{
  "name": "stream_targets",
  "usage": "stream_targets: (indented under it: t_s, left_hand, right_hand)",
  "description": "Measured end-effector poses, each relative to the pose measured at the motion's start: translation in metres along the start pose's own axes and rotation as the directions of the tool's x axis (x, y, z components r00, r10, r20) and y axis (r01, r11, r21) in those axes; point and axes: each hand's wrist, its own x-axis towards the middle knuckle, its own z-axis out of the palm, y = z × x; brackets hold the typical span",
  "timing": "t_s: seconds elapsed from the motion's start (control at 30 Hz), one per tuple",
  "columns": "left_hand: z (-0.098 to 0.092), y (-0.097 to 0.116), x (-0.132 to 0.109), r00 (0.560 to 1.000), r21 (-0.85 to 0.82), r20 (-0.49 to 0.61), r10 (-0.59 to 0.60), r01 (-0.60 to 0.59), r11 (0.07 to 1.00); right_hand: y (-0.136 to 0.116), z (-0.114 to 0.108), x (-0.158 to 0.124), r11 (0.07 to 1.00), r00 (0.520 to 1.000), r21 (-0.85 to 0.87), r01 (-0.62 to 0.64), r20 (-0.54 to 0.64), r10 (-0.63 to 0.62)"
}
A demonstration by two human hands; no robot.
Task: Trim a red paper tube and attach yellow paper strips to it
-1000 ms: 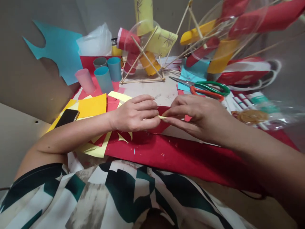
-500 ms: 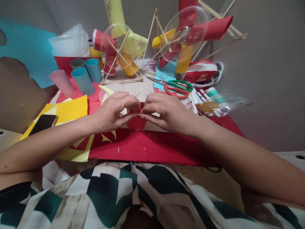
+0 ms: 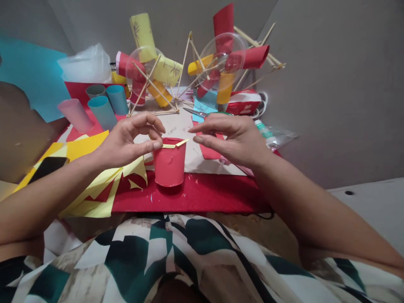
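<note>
Yellow, the bent paper strip point(image 3: 169, 146) pinched in your left hand point(image 3: 126, 141) probably wanted steadying (your right hand point(image 3: 238, 138) gaped).

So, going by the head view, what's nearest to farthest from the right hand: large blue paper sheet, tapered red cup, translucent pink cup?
1. Tapered red cup, just left of the right hand
2. Translucent pink cup, farther left
3. Large blue paper sheet, at the left edge
</note>
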Motion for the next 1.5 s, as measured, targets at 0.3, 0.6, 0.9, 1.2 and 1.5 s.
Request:
stream_targets:
  t_s: [0.3, 0.6, 0.9, 1.2, 1.5]
  left_hand:
    - [0.004, -0.001, -0.005, 0.997, 0.171, 0.067, 0.044, -0.055, 0.984]
    - [0.013, -0.014, 0.001, 0.959, 0.3, -0.023, 0.282, -0.262, 0.917]
    - [0.007, -0.018, 0.005, 0.922, 0.228, -0.365, 0.127, -0.044, 0.973]
    - [-0.026, -0.046, 0.005, 0.883, 0.045, -0.463, -0.082, 0.116, 0.992]
    - [-0.002, -0.01, -0.014, 0.94, -0.004, -0.323, -0.108, 0.112, 0.994]
  right_hand:
    - [0.009, 0.02, 0.004, 0.982, 0.976, 0.165, 0.09, 0.184, -0.12]
    - [0.015, 0.023, 0.004, 0.919, 0.92, 0.281, -0.275, 0.353, 0.167]
    - [0.016, 0.019, 0.004, 0.892, 0.829, 0.221, -0.395, 0.504, 0.243]
    - [0.017, 0.005, 0.026, 0.975, 0.983, -0.22, 0.014, 0.181, 0.026]
    - [0.041, 0.025, 0.071, 0.75, 0.951, -0.653, 0.105, 0.287, 0.116]
